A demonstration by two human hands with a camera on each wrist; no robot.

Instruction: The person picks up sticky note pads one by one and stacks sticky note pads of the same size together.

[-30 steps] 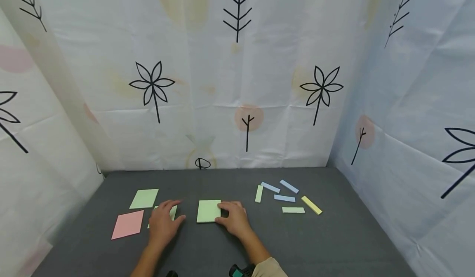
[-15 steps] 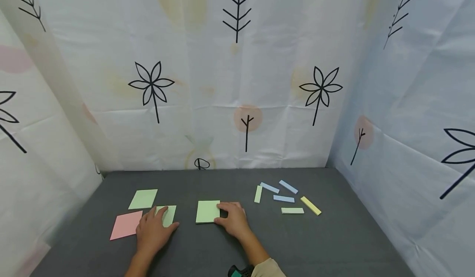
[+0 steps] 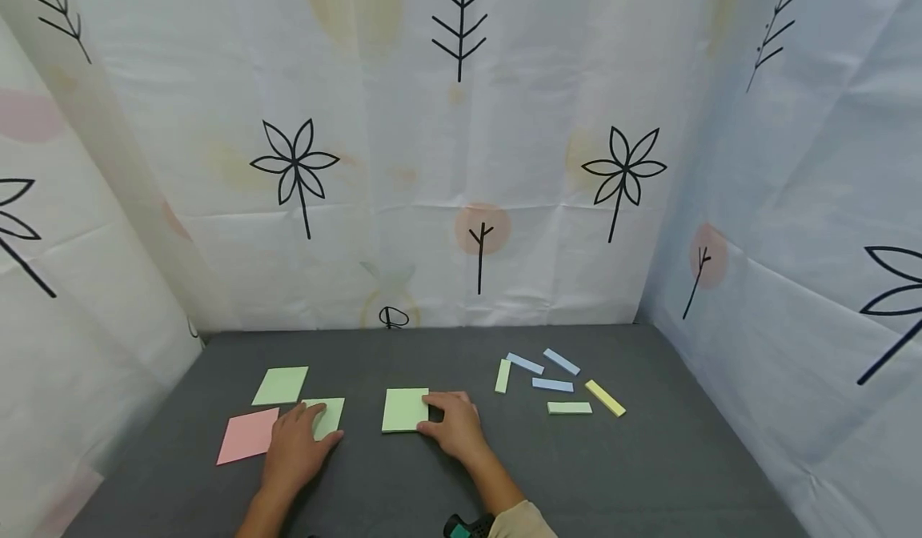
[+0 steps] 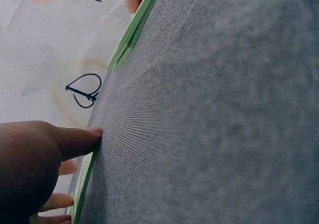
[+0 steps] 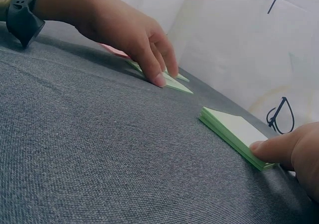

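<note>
My right hand (image 3: 454,426) grips the right edge of a thick stack of green sticky notes (image 3: 403,410) lying on the table. In the right wrist view, its thumb sits at the near corner of that stack (image 5: 229,134); its other fingers are mostly hidden. To the left, my left hand (image 3: 295,450) holds a thinner green square of sticky notes (image 3: 330,416), thumb at the near right corner and fingers across its left part. Partly covered by this hand in the head view, the thinner green square (image 4: 83,186) shows edge-on in the left wrist view.
Left of my hands lie a pink square (image 3: 246,435) and another green square (image 3: 281,386). Several narrow strips in blue (image 3: 552,384), green (image 3: 569,408) and yellow (image 3: 605,399) lie at right. A patterned cloth (image 3: 403,162) stands behind the dark grey table (image 3: 634,482).
My left hand has shifted left and slightly toward me over its green square, uncovering more of the square's right side. My right hand stays on the thick stack.
</note>
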